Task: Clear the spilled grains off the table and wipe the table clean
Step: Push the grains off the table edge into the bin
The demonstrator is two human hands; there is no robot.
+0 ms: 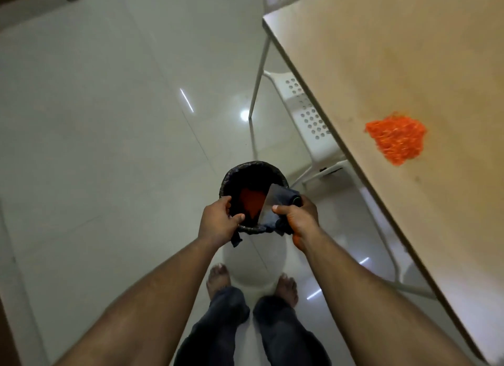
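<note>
My left hand [221,218] grips the bin [255,174] rim; my right hand [297,218] clutches a scraper [270,202] and cloth [283,195]. Orange grains [396,136] sit heaped on the surface [409,51], likely light and scattering easily; scoop from the edges.

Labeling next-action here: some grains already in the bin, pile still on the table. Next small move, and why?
Probably turn right, back to the table. Orange grains already lie in the bin, which the left hand grips, and the right hand holds a scraper and cloth, while a pile of grains remains on the tabletop.
</note>
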